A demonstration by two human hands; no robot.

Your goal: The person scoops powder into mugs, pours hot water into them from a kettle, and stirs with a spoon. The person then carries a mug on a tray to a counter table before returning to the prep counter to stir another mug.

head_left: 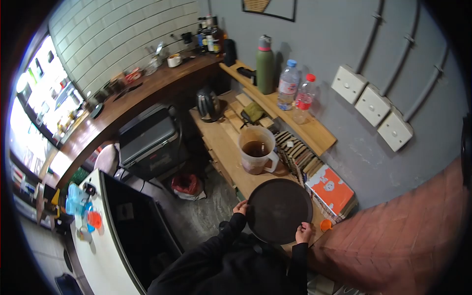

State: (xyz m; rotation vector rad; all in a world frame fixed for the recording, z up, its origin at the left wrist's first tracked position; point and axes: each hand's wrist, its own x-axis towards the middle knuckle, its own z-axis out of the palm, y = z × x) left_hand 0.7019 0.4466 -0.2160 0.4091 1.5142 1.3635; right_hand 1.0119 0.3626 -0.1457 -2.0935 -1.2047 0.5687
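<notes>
A round dark brown serving tray is held level in front of my body, over the near end of the wooden counter. My left hand grips its left rim, fingers closed on the edge. On the lower right rim, my right hand is closed in the same way. Nothing lies on the tray. Just beyond it stands a translucent plastic pitcher with brown liquid inside, its handle turned to the right. A small orange cup-like item sits close to my right hand.
Behind the pitcher, a wooden shelf along the wall holds a green flask and two plastic bottles. A row of books and a red-orange box line the wall. A kettle stands farther back; a lined bin is on the floor.
</notes>
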